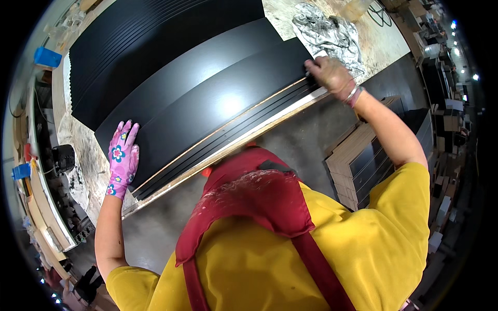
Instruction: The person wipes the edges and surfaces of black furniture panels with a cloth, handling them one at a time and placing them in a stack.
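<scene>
A stack of long black panels [207, 111] lies along the near edge of the worktable, and the top one has a bare tan near edge. My left hand [122, 155], in a pink flowered glove, rests at the left end of this panel with its fingers stretched out. At the right end is my right hand [333, 76], bare, slightly blurred, its fingers curled in at the corner. A small dark thing shows under those fingers and a bit of white beside them; what they hold is hard to see. Just beyond lies a crumpled, black-stained white rag [327, 33].
More black panels [150, 46] lie overlapped on the far side of the worktable [391, 44]. A black container [63, 158] stands at its left edge. On the floor at right is a stack of panels [355, 160]. Blue bins [47, 57] sit at far left.
</scene>
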Available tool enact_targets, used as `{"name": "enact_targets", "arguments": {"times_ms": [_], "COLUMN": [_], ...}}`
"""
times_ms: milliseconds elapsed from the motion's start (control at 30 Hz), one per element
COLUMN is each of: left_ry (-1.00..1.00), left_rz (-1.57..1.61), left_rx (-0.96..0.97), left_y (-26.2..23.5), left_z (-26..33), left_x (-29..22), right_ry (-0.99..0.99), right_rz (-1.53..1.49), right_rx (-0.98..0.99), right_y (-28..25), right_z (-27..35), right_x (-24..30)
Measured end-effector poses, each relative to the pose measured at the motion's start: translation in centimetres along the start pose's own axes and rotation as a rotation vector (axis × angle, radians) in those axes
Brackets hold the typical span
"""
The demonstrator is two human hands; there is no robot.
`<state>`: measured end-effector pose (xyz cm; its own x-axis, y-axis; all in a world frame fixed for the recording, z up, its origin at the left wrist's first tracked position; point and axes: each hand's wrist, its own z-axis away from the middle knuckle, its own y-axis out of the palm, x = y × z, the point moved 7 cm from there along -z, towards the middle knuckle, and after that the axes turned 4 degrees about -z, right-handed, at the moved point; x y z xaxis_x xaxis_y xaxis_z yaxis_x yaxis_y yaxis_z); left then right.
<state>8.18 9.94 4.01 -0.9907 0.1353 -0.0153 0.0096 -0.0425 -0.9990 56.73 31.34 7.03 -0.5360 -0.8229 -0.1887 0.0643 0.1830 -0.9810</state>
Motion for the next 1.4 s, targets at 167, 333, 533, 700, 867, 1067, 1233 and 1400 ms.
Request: {"name": "enact_targets", "arguments": {"times_ms": [167, 333, 533, 700, 867, 1067, 1233, 1400], "left_ry": [0.006, 0.004, -0.016, -0.106, 0.0, 0.02, -0.029, -0.019], "left_rz": [0.002, 0.003, -0.073, -0.092, 0.086, -0.209, 0.492, 0.389], "left_rx": [-0.009, -0.015, -0.042, -0.266, -0.197, -0.194, -0.184, -0.333], "left_y": [0.2, 0.3, -0.4, -3.5, -0.6, 2.2, 3.5, 0.4], "left_z": [-0.2, -0.1, 0.1, 1.3, 2.2, 2.3, 2.1, 2.4], "left_x": [0.3, 0.1, 0.2, -3.5, -11.2, -11.3, -11.0, -10.3], "right_ry": [0.233, 0.105, 0.46, 0.372, -0.301, -1.037, -1.102, -0.656], "right_rz": [0.094, -0.144, -0.121, -0.404, -0.639, -0.761, -0.553, -0.435], "right_rx": [0.102, -0.131, -0.046, -0.187, -0.252, -0.034, -0.203, -0.161], "right_y": [1.2, -1.9, -1.2, -5.5, -9.7, -12.0, -8.6, -8.6], "right_z": [5.3, 2.0, 3.7, -6.2, -19.7, -23.1, -27.7, -38.9], "right_x": [-9.0, -1.6, -8.6, 1.1, 24.2, 48.6, 50.4, 44.2]}}
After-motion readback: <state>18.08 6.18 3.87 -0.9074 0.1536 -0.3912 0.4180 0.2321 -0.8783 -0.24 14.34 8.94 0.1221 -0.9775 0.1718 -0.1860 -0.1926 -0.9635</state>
